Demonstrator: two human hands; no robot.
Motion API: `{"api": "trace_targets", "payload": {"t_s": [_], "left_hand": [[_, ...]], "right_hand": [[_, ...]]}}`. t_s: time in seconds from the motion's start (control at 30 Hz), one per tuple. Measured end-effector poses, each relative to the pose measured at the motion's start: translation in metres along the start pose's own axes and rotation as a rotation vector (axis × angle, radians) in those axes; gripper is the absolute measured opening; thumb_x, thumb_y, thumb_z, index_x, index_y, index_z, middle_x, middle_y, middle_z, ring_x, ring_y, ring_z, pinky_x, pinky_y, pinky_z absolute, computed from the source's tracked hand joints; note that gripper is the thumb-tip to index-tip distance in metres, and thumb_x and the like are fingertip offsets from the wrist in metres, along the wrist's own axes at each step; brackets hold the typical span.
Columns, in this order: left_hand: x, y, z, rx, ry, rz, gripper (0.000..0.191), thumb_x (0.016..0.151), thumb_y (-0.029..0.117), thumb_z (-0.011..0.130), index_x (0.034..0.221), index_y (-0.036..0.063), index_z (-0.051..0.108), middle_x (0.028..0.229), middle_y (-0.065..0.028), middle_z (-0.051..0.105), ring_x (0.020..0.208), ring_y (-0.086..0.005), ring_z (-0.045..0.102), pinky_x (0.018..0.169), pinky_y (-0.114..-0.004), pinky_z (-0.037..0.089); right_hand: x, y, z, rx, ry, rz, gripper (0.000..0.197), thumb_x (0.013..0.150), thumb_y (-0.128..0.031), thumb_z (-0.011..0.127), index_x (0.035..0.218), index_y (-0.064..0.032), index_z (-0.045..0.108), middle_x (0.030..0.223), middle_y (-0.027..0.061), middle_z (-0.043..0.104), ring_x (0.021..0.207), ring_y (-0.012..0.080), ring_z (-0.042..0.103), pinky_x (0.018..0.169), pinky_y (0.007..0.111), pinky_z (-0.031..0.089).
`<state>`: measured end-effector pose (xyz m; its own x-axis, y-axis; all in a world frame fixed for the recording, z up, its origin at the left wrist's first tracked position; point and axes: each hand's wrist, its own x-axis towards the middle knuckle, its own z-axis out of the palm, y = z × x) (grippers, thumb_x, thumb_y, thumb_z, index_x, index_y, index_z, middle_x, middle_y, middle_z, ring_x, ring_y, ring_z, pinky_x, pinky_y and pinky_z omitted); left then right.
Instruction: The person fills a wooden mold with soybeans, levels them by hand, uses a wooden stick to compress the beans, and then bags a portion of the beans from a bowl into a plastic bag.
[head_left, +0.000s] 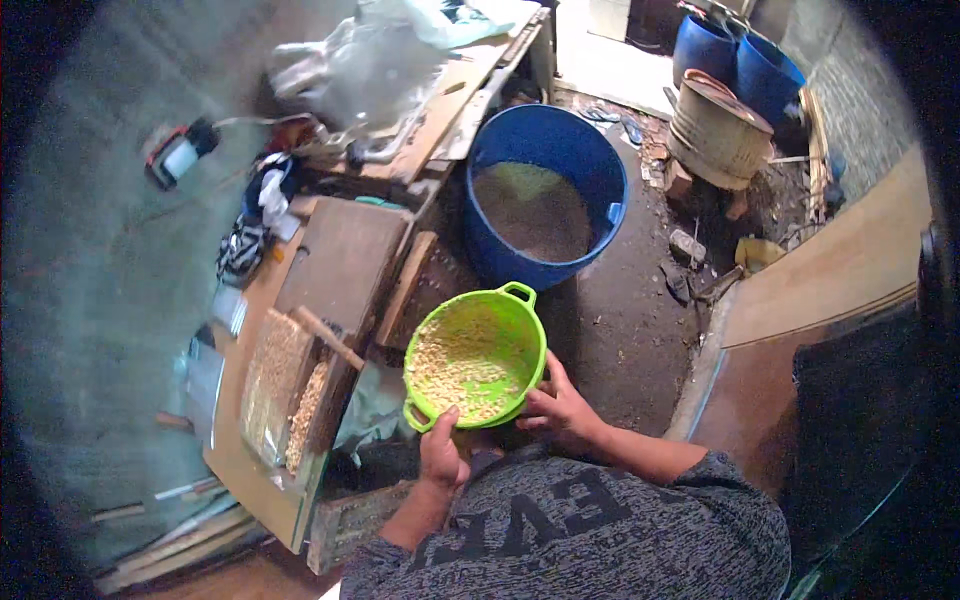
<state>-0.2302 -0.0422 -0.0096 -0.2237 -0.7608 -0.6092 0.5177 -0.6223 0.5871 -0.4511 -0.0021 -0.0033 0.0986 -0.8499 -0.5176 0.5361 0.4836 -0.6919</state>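
A lime-green plastic colander or basin with loop handles is held close to my body, tilted, with pale grains or bean pieces spread over its inside. My left hand grips its near rim, thumb over the edge by the lower handle. At the right side of the basin, my right hand supports the wall with bent fingers. Just beyond the basin stands a large blue plastic drum, open at the top and holding a brownish mass whose kind I cannot tell.
To the left, a wooden bench bears a clear bag of beige grains, a wooden tray of grains and a brown board. A rusty metal drum on bricks and blue barrels stand at the upper right.
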Motion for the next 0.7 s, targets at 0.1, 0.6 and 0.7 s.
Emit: {"api": "trace_targets", "payload": {"t_s": [0.1,0.6,0.7], "left_hand": [[0.025,-0.028,0.053,0.064,-0.040,-0.040,0.041,0.100,0.021,0.057,0.137,0.0036,0.054,0.131,-0.0092,0.063,0.117,-0.0241,0.063,0.098,-0.040,0.053],[0.137,-0.090,0.157,0.264,-0.179,-0.138,0.048,0.105,0.028,0.057,0.143,0.0000,0.050,0.140,-0.0090,0.059,0.129,-0.0197,0.054,0.113,-0.037,0.039],[0.172,-0.079,0.164,0.462,-0.294,-0.113,0.072,0.103,0.040,0.061,0.153,-0.0035,0.034,0.147,-0.0125,0.053,0.134,-0.0212,0.049,0.114,-0.036,0.036]], "right_hand": [[0.000,-0.013,-0.048,0.124,0.079,-0.052,0.103,0.097,-0.033,0.071,0.163,-0.0247,-0.008,0.143,0.0178,0.048,0.120,0.0258,0.057,0.094,0.041,0.053],[0.069,-0.073,-0.099,0.352,0.386,-0.245,0.102,0.090,-0.012,0.074,0.159,-0.0251,0.000,0.147,0.0147,0.039,0.127,0.0318,0.051,0.093,0.051,0.055],[0.100,-0.099,-0.114,0.309,0.501,-0.263,0.098,0.088,-0.012,0.073,0.158,-0.0257,0.007,0.148,0.0159,0.038,0.126,0.0357,0.053,0.090,0.052,0.057]]}}
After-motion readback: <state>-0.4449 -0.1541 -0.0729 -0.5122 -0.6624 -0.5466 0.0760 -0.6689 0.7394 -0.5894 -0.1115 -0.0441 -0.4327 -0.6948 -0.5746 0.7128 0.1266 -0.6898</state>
